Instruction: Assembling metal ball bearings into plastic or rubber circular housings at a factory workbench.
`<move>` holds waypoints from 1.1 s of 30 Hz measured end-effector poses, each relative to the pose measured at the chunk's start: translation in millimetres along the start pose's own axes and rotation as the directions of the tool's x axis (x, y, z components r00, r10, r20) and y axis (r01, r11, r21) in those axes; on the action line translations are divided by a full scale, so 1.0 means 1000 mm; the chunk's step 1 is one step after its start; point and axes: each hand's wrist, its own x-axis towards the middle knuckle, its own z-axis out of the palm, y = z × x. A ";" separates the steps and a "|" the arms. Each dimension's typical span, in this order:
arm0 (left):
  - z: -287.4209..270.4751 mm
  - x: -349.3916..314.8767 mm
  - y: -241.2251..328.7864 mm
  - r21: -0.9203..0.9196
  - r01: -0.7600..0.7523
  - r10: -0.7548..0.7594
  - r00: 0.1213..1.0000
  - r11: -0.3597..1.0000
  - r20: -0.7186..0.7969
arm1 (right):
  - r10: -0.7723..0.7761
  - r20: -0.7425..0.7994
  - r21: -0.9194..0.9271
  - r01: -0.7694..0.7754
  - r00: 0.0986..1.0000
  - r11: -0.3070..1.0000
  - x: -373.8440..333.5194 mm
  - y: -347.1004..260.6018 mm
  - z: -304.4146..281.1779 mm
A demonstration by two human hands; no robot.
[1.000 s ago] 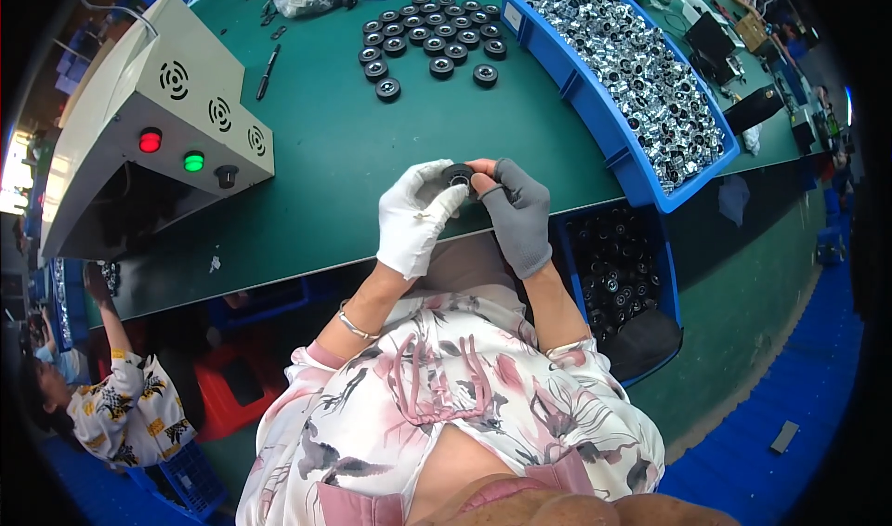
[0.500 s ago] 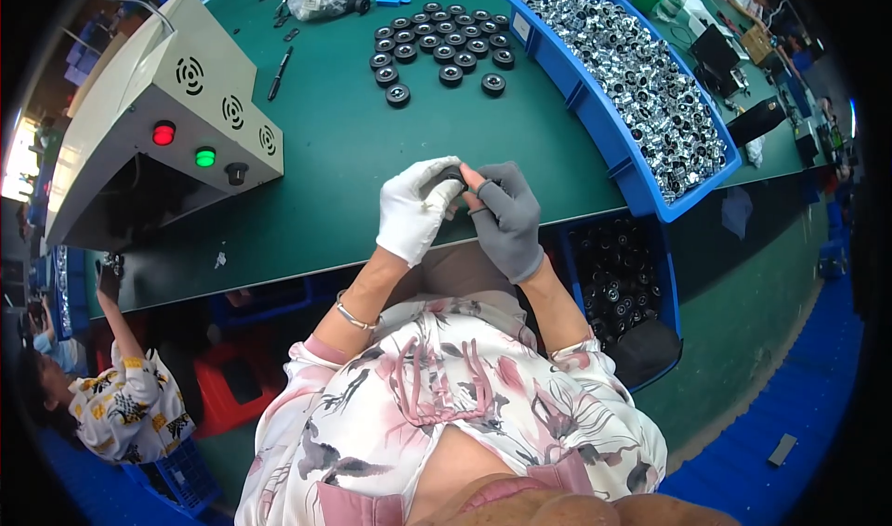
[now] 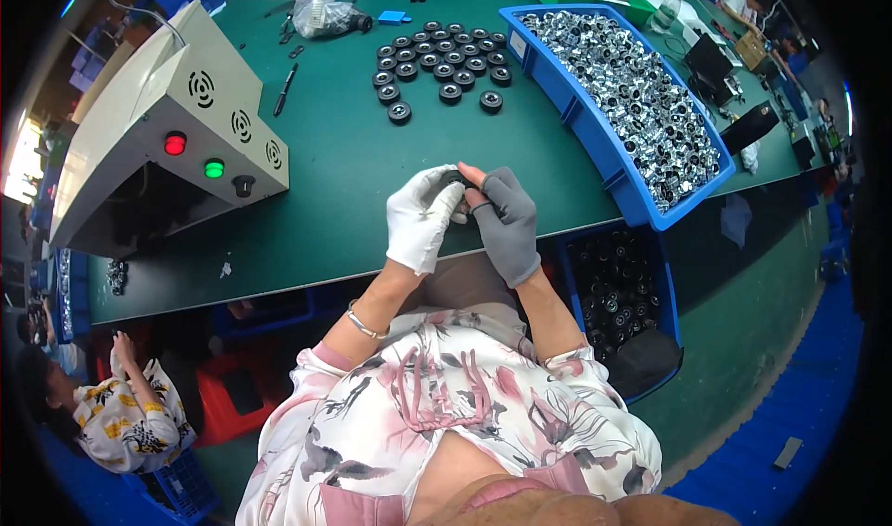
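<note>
Here, a cream machine box (image 3: 172, 131) stands leftmost on the green table (image 3: 344, 173). The white-gloved left hand (image 3: 418, 217) curls, pinching a small black wheel (image 3: 455, 179) near the table's front edge; fingers mostly hide it, so I can't tell where its axle points. The grey-gloved right hand (image 3: 507, 224), half-closed, grips it too. Tabletop stretches ahead to grouped black wheels (image 3: 428, 61). Rightward, a blue bin's (image 3: 593, 134) white label (image 3: 518, 45) is unreadable.

Open counter (image 3: 344, 173) lies between the machine (image 3: 177, 122) at left and bin (image 3: 585, 126) at right; wheels (image 3: 452, 58) block the far middle.
</note>
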 end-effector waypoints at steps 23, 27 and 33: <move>-0.009 0.015 0.006 0.266 -0.102 0.094 0.995 0.959 0.042 | -0.051 0.100 -0.050 0.057 0.994 0.997 0.021 0.000 -0.009; -0.011 0.022 0.012 0.324 -0.047 0.010 0.993 0.945 0.117 | -0.102 0.119 -0.084 0.112 0.988 0.990 0.022 0.007 -0.013; -0.006 0.009 0.003 -0.080 0.070 -0.059 0.989 0.994 0.137 | 0.159 0.085 0.099 -0.167 0.984 0.981 0.023 0.002 -0.017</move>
